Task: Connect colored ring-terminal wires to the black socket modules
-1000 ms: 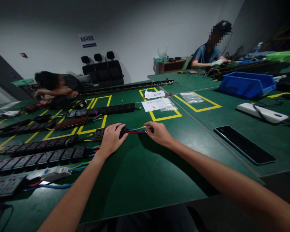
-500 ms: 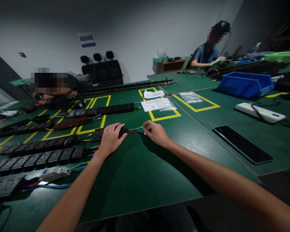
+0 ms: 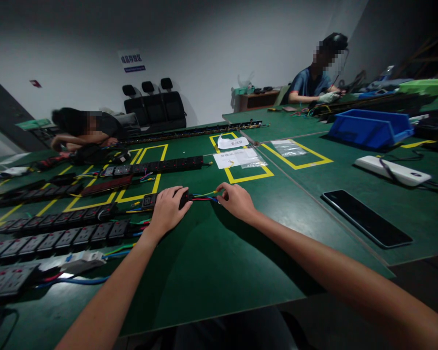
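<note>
Barely anything's been shifted since the earlier frame, so handling seems ongoing. Black socket strip [image 3: 149, 201] on the bench [image 3: 211, 262] is held down by the loosely curled left hand [image 3: 169, 209]; its coloured wires [image 3: 202, 198] are pinched near their ends by the nearly closed right hand [image 3: 237, 201].

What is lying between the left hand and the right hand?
Coloured wires, red, green and blue among them, run between left hand and right hand in the head view.
</note>
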Demonstrator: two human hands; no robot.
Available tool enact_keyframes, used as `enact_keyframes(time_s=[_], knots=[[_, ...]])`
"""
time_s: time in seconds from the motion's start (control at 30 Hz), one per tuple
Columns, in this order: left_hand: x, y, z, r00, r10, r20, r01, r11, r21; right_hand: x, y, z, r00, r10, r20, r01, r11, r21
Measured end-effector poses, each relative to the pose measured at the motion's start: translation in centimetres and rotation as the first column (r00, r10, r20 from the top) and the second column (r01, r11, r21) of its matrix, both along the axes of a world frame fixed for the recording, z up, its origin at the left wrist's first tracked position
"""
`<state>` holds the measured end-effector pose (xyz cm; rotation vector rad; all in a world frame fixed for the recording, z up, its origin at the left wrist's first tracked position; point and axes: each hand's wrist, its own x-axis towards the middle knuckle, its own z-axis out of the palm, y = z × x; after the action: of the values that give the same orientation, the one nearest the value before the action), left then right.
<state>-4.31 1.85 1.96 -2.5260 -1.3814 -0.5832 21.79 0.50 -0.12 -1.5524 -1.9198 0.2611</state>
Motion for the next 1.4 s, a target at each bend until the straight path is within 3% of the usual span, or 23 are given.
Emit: enact_keyframes(time_s=[0.4, 0.67, 1.2, 1.4], knots=[[0.14, -0.10, 0.03, 1.000, 0.004, 0.009, -0.004, 1.000, 0.000, -0.36, -0.54, -0.21, 0.977, -0.063, 0.205, 0.041, 0.993, 0.111], [0.09, -0.15, -0.05, 1.000, 0.003, 0.020, -0.003, 1.000, -0.007, 0.09, -0.01, -0.31, 0.988, -0.004, 0.157, -0.005, 0.998, 0.059], [0.06, -0.16, -0.09, 0.999, -0.012, 0.046, 0.012, 1.000, -0.012, -0.11, -0.41, -0.05, 0.981, -0.025, 0.194, 0.008, 0.996, 0.090], [0.16, -0.17, -0.07, 1.000, -0.001, 0.030, 0.001, 1.000, -0.007, 0.01, -0.23, -0.22, 0.986, 0.023, 0.163, -0.038, 0.995, 0.090]])
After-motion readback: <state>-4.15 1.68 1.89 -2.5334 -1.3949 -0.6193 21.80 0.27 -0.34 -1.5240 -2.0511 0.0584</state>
